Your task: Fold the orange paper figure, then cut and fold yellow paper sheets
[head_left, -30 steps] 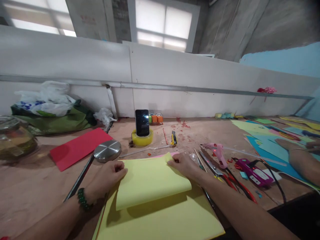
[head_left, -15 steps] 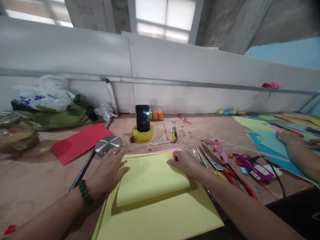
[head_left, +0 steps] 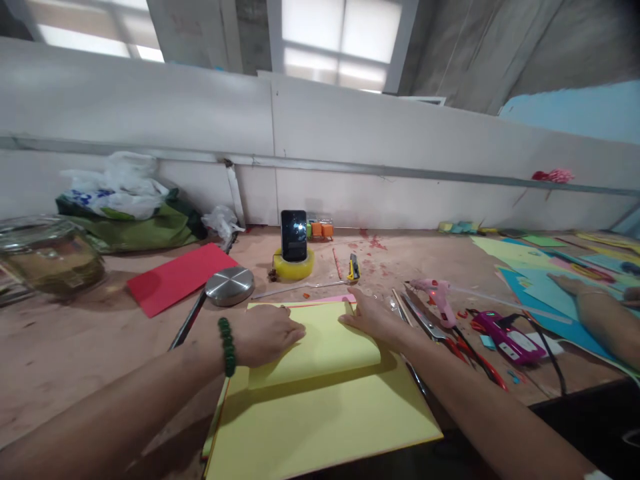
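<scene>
The curled yellow sheet [head_left: 327,353] atop the paper stack [head_left: 325,420] on the desk [head_left: 75,340] looks super light, bendy and easy to crease, so edges seem the best hold. Left hand [head_left: 265,333] is palm-down on it, can't tell if gripping; right hand [head_left: 373,320] has thumb and forefinger spread by the far-right corner.

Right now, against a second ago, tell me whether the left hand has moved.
Yes: judged against the phone, the left hand has moved right, from the left edge of the yellow sheet to farther in over it.
</scene>
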Action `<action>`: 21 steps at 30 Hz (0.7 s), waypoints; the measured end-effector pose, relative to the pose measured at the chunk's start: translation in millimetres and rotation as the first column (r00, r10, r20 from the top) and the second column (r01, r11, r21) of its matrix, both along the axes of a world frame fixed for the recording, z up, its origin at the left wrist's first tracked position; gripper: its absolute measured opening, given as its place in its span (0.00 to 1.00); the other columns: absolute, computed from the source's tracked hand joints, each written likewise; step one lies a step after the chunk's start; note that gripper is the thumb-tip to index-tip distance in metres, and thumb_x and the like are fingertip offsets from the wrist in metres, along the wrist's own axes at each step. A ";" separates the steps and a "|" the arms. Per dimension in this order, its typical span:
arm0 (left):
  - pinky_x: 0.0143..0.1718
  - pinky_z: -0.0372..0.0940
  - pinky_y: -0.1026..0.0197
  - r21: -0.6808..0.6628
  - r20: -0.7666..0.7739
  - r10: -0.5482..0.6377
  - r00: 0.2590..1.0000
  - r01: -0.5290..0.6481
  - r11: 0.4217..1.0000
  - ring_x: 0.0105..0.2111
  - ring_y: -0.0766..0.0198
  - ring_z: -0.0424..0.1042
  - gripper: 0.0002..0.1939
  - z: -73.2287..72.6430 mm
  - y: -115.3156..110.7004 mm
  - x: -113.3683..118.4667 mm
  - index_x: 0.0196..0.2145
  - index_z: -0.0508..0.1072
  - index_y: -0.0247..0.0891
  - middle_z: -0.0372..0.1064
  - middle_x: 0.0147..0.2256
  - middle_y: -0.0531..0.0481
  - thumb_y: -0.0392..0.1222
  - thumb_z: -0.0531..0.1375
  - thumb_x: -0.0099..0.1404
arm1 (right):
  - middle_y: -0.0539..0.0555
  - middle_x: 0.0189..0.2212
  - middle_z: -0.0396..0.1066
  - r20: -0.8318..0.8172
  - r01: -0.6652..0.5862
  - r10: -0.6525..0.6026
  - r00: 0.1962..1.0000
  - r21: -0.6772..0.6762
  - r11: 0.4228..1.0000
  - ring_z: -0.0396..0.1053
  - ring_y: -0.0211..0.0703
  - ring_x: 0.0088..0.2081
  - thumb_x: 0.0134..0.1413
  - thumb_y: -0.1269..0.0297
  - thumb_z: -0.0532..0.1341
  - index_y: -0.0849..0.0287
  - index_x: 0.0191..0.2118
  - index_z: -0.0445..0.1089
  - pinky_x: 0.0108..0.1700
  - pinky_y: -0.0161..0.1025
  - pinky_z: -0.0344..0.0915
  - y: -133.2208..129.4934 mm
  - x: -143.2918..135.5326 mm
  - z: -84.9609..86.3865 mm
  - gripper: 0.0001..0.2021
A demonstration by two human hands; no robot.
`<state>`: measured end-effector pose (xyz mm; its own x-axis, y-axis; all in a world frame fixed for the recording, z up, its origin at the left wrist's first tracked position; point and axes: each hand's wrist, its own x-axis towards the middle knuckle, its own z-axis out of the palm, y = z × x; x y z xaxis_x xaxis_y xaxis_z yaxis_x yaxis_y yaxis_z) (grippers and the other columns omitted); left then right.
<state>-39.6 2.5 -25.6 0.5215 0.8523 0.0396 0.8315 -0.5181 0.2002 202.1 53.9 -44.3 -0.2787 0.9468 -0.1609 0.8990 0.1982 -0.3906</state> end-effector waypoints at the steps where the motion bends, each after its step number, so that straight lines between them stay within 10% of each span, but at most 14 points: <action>1: 0.33 0.65 0.57 0.000 -0.053 0.004 0.999 -0.004 1.000 0.28 0.56 0.72 0.20 -2.2 0.4 8.2 0.28 0.76 0.40 0.72 0.25 0.46 0.51 0.50 0.68 | 0.56 0.36 0.75 0.003 -0.002 0.002 1.000 0.003 1.000 0.72 0.48 0.36 0.55 0.57 0.63 0.60 0.64 0.54 0.35 0.36 0.59 0.7 -0.1 -0.7 0.34; 7: 0.39 0.67 0.54 -0.002 -0.223 -0.026 0.974 0.026 1.000 0.43 0.48 0.70 0.10 -7.2 -0.6 36.6 0.33 0.75 0.32 0.72 0.39 0.36 0.43 0.63 0.62 | 0.58 0.38 0.76 0.029 -0.024 0.023 0.999 0.023 0.999 0.73 0.49 0.38 0.54 0.56 0.63 0.61 0.64 0.54 0.37 0.37 0.59 4.5 1.4 -4.4 0.34; 21: 0.61 0.47 0.40 -0.050 -0.223 -0.083 0.971 0.073 0.996 0.65 0.42 0.46 0.35 -39.2 -15.9 25.6 0.67 0.50 0.37 0.46 0.66 0.32 0.59 0.50 0.69 | 0.65 0.45 0.74 0.225 -0.103 0.075 0.971 0.116 0.988 0.72 0.58 0.45 0.54 0.53 0.63 0.63 0.63 0.55 0.40 0.43 0.62 10.0 -3.7 3.1 0.35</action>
<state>-14.0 -13.4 -64.8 0.5780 0.8072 -0.1201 0.8150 -0.5784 0.0354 198.3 63.9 -41.3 -0.3341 0.9363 -0.1081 0.9363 0.3165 -0.1523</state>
